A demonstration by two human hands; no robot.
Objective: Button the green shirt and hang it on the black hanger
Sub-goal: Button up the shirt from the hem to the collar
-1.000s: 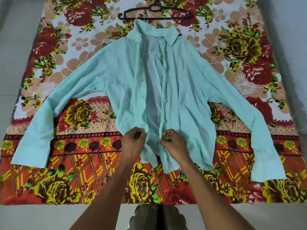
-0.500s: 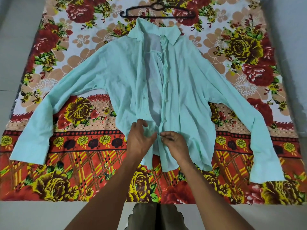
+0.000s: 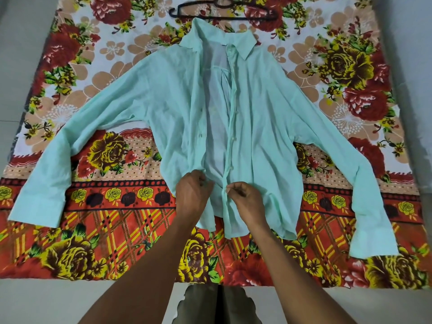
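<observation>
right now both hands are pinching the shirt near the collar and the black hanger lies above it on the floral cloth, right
Not quite: the head view shows the left hand and right hand pinching the green shirt near its bottom hem, not the collar. The black hanger does lie above it on the floral cloth.

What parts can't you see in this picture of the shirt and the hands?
Head view, the only one:
- Button being worked near the hem of the green shirt: hidden by the fingers of the left hand and right hand.
- Black hanger: its hook top is cut off by the upper edge.
- Floral cloth under the shirt: covered.
</observation>
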